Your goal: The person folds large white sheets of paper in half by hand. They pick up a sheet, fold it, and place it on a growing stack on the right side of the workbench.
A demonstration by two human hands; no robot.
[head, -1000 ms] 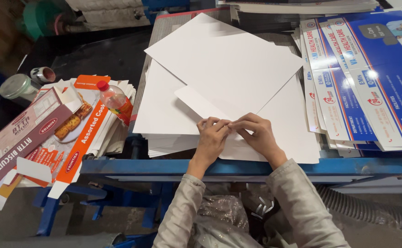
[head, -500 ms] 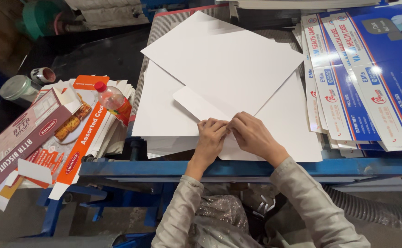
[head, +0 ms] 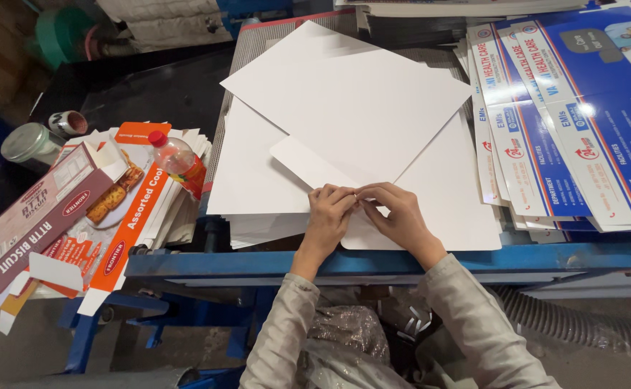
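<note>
White sheets lie stacked on the blue desk, as before. The top sheet's folded corner now lies a little flatter than a second ago. Both the left hand and right hand pinch together on its edge.

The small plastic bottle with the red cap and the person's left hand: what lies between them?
In the head view, between the bottle and the left hand lies the near-left part of the stack of white card sheets, bare on top.

White sheets; blue bench; blue-white-red posters; orange flattened cartons; red-capped bottle.
</note>
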